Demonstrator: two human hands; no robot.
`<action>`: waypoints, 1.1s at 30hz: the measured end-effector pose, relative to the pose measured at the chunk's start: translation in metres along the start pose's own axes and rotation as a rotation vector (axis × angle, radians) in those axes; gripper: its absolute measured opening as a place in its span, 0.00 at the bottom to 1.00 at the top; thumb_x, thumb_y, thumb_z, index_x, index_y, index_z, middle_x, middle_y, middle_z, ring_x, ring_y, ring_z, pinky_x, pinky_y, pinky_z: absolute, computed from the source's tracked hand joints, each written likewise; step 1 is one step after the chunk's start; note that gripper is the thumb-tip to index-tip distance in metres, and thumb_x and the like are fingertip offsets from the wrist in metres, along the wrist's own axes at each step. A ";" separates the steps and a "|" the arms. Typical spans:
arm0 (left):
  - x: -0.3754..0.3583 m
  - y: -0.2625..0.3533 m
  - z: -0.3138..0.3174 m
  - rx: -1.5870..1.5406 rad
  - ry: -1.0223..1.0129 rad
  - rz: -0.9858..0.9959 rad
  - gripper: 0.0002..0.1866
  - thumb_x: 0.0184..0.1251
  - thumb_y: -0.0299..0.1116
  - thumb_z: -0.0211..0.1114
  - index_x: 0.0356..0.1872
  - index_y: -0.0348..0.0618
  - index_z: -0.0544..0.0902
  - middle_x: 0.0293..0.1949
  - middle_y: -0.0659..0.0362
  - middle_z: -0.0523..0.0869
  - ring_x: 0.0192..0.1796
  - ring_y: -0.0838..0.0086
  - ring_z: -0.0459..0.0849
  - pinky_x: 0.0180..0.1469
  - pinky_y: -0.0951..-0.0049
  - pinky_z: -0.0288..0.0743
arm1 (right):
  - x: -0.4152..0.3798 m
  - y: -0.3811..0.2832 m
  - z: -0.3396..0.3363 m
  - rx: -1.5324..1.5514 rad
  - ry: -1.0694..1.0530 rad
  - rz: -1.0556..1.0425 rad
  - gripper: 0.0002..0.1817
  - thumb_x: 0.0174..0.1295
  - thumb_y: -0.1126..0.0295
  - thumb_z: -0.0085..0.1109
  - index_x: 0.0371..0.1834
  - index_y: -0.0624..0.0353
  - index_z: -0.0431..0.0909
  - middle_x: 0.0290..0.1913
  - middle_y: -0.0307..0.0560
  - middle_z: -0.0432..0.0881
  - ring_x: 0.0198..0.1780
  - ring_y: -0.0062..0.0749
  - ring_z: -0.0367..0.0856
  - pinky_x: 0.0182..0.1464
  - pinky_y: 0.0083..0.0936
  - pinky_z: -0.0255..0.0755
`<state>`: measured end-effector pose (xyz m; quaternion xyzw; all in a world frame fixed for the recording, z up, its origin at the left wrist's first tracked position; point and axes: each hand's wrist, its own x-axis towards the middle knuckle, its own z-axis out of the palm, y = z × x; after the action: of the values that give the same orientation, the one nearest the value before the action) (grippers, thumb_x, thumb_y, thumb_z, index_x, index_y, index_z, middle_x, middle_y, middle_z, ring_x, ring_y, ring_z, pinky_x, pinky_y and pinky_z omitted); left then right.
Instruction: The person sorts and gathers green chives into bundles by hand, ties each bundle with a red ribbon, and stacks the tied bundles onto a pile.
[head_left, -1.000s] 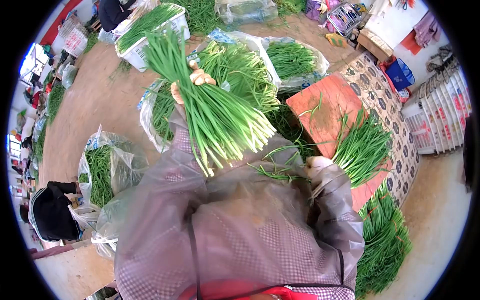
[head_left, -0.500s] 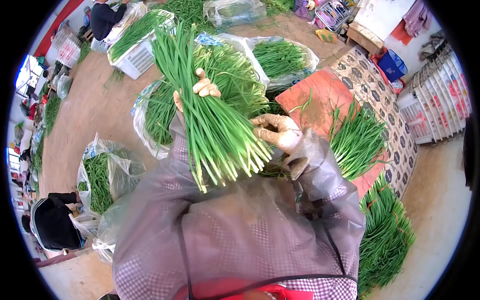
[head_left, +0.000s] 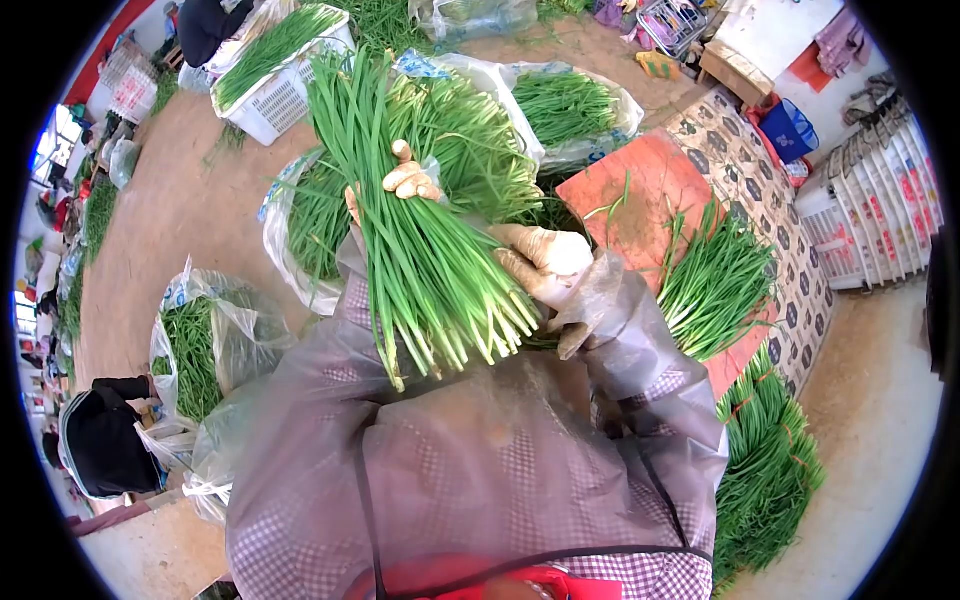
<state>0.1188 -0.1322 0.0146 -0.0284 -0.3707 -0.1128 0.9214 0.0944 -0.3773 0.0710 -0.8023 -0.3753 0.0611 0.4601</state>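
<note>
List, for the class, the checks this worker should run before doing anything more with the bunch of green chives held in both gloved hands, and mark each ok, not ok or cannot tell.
1. Left hand wrapped around the bunch of chives at mid-length: ok.
2. Right hand touching the bunch near its pale cut ends: ok.
3. Cut ends lined up evenly: not ok, several stalks stick out lower than the rest.
4. Bunch tied with a band: cannot tell, none shows.
5. Bare space on the red board to set it down: ok, though loose chives cover its right part.
</note>
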 end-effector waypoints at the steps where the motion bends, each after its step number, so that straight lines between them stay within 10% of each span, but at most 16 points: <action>1: 0.000 0.001 -0.001 0.009 0.000 -0.003 0.39 0.54 0.44 0.70 0.64 0.43 0.61 0.39 0.64 0.75 0.46 0.73 0.75 0.63 0.68 0.63 | 0.002 0.012 0.003 -0.201 0.013 -0.227 0.14 0.61 0.72 0.55 0.48 0.68 0.76 0.34 0.52 0.81 0.37 0.39 0.81 0.40 0.29 0.75; 6: -0.006 0.009 -0.010 -0.005 -0.049 -0.016 0.39 0.54 0.44 0.69 0.64 0.43 0.61 0.39 0.64 0.75 0.46 0.73 0.75 0.63 0.69 0.63 | 0.023 0.012 -0.002 -0.302 0.007 -0.616 0.12 0.56 0.71 0.63 0.39 0.68 0.81 0.39 0.52 0.81 0.38 0.38 0.80 0.40 0.28 0.74; 7: -0.004 0.008 -0.005 -0.002 -0.046 -0.017 0.37 0.56 0.42 0.67 0.65 0.42 0.61 0.40 0.63 0.76 0.47 0.72 0.76 0.62 0.69 0.64 | 0.016 -0.009 0.002 0.243 -0.007 0.049 0.10 0.57 0.70 0.63 0.38 0.65 0.82 0.35 0.45 0.82 0.36 0.29 0.79 0.40 0.25 0.73; 12: 0.003 0.009 -0.004 0.015 -0.141 -0.060 0.34 0.60 0.37 0.64 0.65 0.40 0.60 0.40 0.63 0.78 0.48 0.71 0.77 0.63 0.70 0.64 | 0.021 -0.010 -0.001 0.714 -0.116 0.433 0.07 0.57 0.69 0.64 0.34 0.60 0.83 0.25 0.35 0.79 0.32 0.18 0.76 0.38 0.22 0.70; 18: -0.002 0.027 -0.006 -0.007 -0.144 0.026 0.40 0.54 0.39 0.68 0.67 0.41 0.60 0.41 0.63 0.78 0.50 0.71 0.77 0.63 0.69 0.63 | -0.013 0.030 -0.028 0.047 0.026 0.126 0.06 0.59 0.71 0.57 0.32 0.62 0.82 0.31 0.48 0.78 0.36 0.34 0.78 0.39 0.27 0.70; 19: -0.003 0.033 -0.005 -0.006 -0.146 0.039 0.39 0.54 0.39 0.68 0.67 0.40 0.60 0.40 0.63 0.78 0.50 0.71 0.77 0.63 0.69 0.63 | -0.031 0.059 -0.033 -0.329 0.069 -0.231 0.06 0.59 0.72 0.55 0.32 0.61 0.81 0.32 0.49 0.79 0.37 0.38 0.79 0.38 0.29 0.71; 21: -0.002 0.042 -0.002 -0.014 -0.154 0.063 0.37 0.56 0.39 0.67 0.66 0.40 0.61 0.40 0.63 0.79 0.49 0.71 0.77 0.64 0.68 0.63 | -0.064 0.096 -0.043 -0.159 -0.102 0.453 0.11 0.58 0.65 0.55 0.26 0.60 0.81 0.30 0.51 0.81 0.35 0.42 0.80 0.39 0.35 0.72; 25: -0.003 0.048 -0.001 -0.024 -0.141 0.111 0.36 0.57 0.40 0.68 0.65 0.40 0.62 0.40 0.63 0.78 0.48 0.71 0.77 0.64 0.68 0.63 | -0.091 0.085 -0.048 -0.724 -0.741 0.812 0.15 0.61 0.62 0.55 0.43 0.60 0.81 0.41 0.56 0.82 0.44 0.44 0.82 0.48 0.33 0.73; 29: 0.000 0.036 -0.005 -0.011 -0.132 0.059 0.35 0.59 0.39 0.67 0.65 0.41 0.61 0.39 0.64 0.77 0.47 0.72 0.77 0.63 0.69 0.64 | -0.069 0.066 -0.030 -0.120 -0.118 0.054 0.18 0.66 0.63 0.50 0.52 0.65 0.77 0.48 0.57 0.82 0.52 0.40 0.80 0.54 0.28 0.71; 33: 0.004 0.021 0.001 -0.013 -0.103 0.047 0.33 0.60 0.37 0.65 0.63 0.41 0.61 0.36 0.65 0.76 0.45 0.73 0.76 0.61 0.70 0.66 | -0.017 -0.001 -0.012 0.597 -0.211 0.358 0.18 0.65 0.64 0.57 0.50 0.67 0.79 0.45 0.49 0.82 0.48 0.27 0.78 0.52 0.25 0.72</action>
<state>0.1260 -0.1123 0.0186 -0.0490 -0.4161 -0.0920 0.9033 0.0868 -0.3970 0.0748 -0.6748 -0.2400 0.3301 0.6149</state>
